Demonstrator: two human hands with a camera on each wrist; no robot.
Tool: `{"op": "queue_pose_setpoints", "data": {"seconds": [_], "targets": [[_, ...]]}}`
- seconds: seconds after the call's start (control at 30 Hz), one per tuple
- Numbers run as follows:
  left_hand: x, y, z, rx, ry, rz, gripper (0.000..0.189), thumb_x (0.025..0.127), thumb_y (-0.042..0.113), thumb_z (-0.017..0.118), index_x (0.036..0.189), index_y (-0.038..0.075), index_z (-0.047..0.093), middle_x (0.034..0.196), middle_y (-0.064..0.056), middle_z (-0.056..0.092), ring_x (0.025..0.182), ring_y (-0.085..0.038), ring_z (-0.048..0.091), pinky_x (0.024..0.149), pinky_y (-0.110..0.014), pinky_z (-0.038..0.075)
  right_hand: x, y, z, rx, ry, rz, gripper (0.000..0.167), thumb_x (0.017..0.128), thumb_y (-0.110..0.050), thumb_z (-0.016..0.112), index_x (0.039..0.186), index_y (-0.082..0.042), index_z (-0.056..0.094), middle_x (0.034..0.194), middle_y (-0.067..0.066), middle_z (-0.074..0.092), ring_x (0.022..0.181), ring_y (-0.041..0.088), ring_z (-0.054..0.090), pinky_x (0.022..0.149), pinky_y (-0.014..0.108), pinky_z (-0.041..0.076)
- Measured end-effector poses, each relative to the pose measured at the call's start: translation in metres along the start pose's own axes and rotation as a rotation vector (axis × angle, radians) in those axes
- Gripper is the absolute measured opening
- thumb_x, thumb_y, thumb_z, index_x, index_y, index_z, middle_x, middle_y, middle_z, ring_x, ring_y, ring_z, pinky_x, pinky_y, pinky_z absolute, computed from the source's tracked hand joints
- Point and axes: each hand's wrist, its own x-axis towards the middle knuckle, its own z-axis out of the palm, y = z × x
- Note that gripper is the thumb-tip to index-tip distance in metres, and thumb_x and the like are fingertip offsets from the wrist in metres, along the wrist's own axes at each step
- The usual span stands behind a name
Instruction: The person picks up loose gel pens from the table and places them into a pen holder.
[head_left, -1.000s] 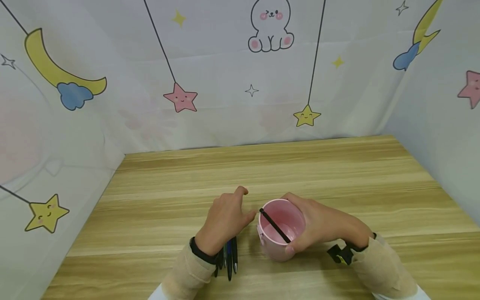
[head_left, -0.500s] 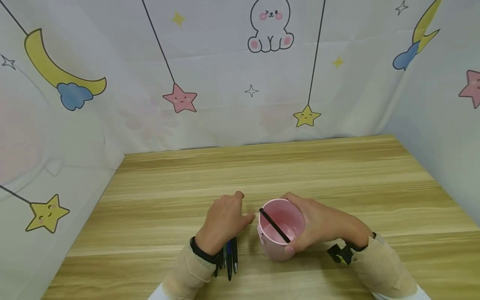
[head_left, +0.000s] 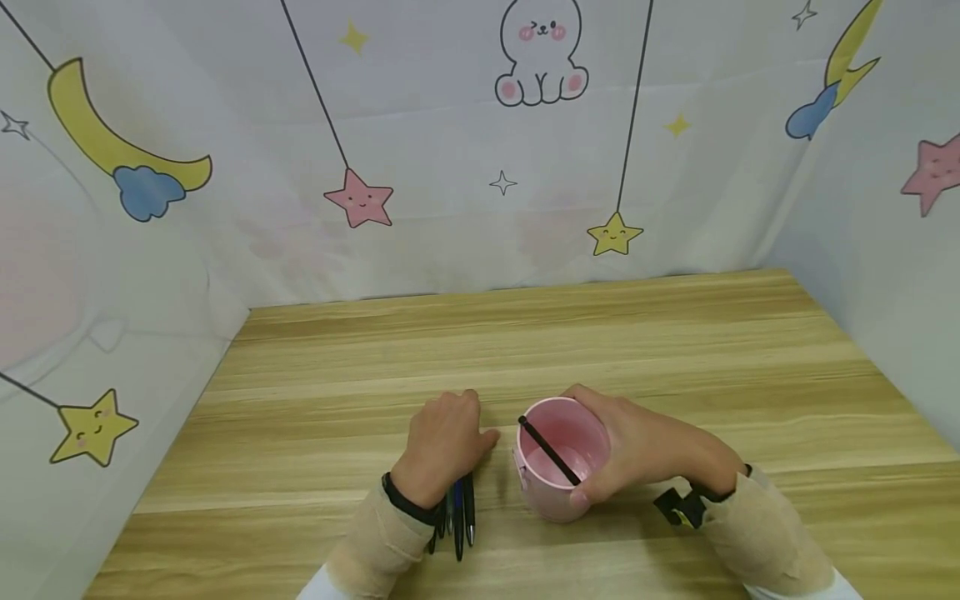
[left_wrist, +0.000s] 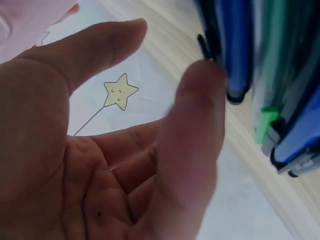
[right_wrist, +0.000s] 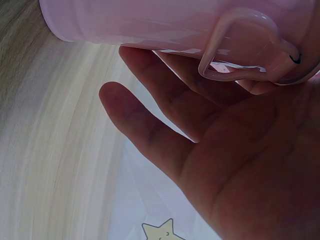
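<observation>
My right hand (head_left: 637, 446) grips a small pink bucket (head_left: 555, 504), thumb at the near side and fingers round the far side. A looped handle (right_wrist: 215, 45) on the bucket shows beside that palm in the right wrist view. One black pen (head_left: 550, 450) leans inside, its end against the left rim. To the left, my left hand (head_left: 442, 437) hovers over a bunch of pens (head_left: 459, 521) and hides part of them. In the left wrist view, its thumb and index finger are apart with nothing between them; the index fingertip (left_wrist: 202, 80) overlaps a dark pen clip, contact unclear.
The wooden table (head_left: 360, 358) reaches back to a white cloth wall (head_left: 450, 250) printed with stars and a moon. Cloth also borders both sides. Blue, green and dark pens (left_wrist: 272, 75) lie close together by the left hand.
The left hand has drawn back slightly, down and left, and its thumb and index finger have dropped lower. The right hand, bucket and black pen have stayed in place.
</observation>
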Motion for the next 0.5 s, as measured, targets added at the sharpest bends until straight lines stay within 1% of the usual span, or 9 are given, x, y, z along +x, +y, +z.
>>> {"op": "queue_pose_setpoints", "data": {"seconds": [0.1, 0.2, 0.4, 0.5], "targets": [[-0.0007, -0.0011, 0.002, 0.036, 0.027, 0.019, 0.044, 0.081, 0.032, 0.085, 0.065, 0.009, 0.051, 0.057, -0.001, 0.045, 0.049, -0.017, 0.047, 0.04, -0.033, 0.039, 0.0, 0.0, -0.0001, 0.0, 0.0, 0.0, 0.077, 0.068, -0.036, 0.092, 0.132, -0.016, 0.052, 0.118, -0.004, 0.066, 0.108, 0.029, 0.063, 0.089, 0.044, 0.054], [-0.0011, -0.0016, 0.0031, 0.045, 0.031, 0.027, 0.044, 0.08, 0.028, 0.084, 0.062, 0.009, 0.049, 0.057, 0.0, 0.045, 0.049, -0.016, 0.045, 0.039, -0.033, 0.038, -0.0001, 0.0006, -0.0004, 0.001, 0.001, -0.007, 0.077, 0.068, -0.036, 0.092, 0.132, -0.016, 0.052, 0.118, -0.004, 0.066, 0.108, 0.03, 0.063, 0.088, 0.044, 0.054], [-0.002, -0.001, 0.0042, 0.071, -0.014, 0.046, 0.037, 0.076, 0.017, 0.081, 0.059, 0.01, 0.049, 0.058, -0.002, 0.048, 0.051, -0.015, 0.046, 0.039, -0.034, 0.04, -0.0001, 0.0012, -0.0007, -0.003, -0.003, -0.016, 0.077, 0.069, -0.036, 0.091, 0.132, -0.016, 0.052, 0.118, -0.004, 0.065, 0.108, 0.029, 0.063, 0.088, 0.044, 0.054], [-0.0022, 0.0, 0.0039, 0.07, -0.033, 0.058, 0.035, 0.075, 0.012, 0.079, 0.057, 0.01, 0.049, 0.059, -0.001, 0.049, 0.052, -0.014, 0.045, 0.04, -0.033, 0.04, 0.0, 0.0011, -0.0008, -0.003, -0.005, -0.019, 0.077, 0.069, -0.036, 0.092, 0.132, -0.017, 0.052, 0.118, -0.004, 0.065, 0.109, 0.029, 0.063, 0.089, 0.044, 0.054]]}}
